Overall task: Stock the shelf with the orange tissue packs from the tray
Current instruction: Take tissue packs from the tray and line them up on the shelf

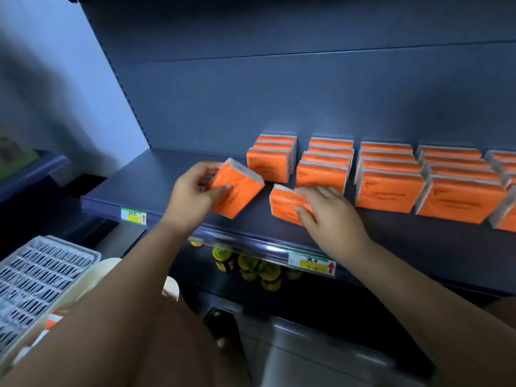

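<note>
**While each hand holds one orange pack, the short first row waits just behind**

At far left sits the white slotted tray [42,275], with a bit of orange showing in it. The left hand [192,191] grips a tilted tissue pack [240,188] above the shelf [139,185] front. The three-deep first row [269,166] stands just right and behind. The right hand [329,210] curls over a second pack [282,205] lying lengthwise across the shelf, nearer that row's front. Five rows stand: the next three hold four packs each, and the last is cut off.

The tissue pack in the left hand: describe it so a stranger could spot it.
On the dark shelf, orange packs stand in rows. At their left end, the left hand grips one pack. It alone is turned diagonally, outside any row.
</note>
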{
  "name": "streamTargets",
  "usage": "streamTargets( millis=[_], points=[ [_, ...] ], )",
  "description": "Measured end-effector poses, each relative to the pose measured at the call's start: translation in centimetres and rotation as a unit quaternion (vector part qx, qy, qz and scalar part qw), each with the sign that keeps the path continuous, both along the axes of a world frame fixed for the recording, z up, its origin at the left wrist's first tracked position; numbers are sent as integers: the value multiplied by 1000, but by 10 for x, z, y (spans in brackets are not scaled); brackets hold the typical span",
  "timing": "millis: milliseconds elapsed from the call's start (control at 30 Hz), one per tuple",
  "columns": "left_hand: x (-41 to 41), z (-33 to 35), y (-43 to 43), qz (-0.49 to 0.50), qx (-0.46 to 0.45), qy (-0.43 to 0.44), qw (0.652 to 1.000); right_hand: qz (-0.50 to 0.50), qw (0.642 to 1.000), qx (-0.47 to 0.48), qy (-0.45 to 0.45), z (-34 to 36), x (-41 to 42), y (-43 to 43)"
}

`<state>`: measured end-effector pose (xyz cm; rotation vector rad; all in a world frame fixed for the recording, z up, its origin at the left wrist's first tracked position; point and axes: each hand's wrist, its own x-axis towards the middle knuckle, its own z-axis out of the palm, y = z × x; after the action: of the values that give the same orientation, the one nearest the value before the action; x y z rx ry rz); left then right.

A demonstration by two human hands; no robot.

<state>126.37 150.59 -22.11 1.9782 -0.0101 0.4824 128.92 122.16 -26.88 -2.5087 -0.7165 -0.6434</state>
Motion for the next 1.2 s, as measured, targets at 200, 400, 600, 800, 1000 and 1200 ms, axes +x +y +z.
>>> streamTargets(
  millis=[200,400,600,800,1000,1200],
  points=[
    [5,-13,31,-10,-67,7,998,0,992,-124,-29,-6,26,38],
    [13,-16,42,-12,-94,27,995,-44,977,-192,-80,-1,60,73],
    [20,-13,45,-21,-53,37,998,-109,938,-303,-126,15,76,98],
    [27,-21,36,7,44,45,998,-147,935,-306,-105,17,87,106],
    [35,-25,26,23,91,56,994,-177,938,-284,-93,13,99,108],
    [45,-30,20,19,112,98,989,-167,971,-109,-132,9,76,96]
  ],
)
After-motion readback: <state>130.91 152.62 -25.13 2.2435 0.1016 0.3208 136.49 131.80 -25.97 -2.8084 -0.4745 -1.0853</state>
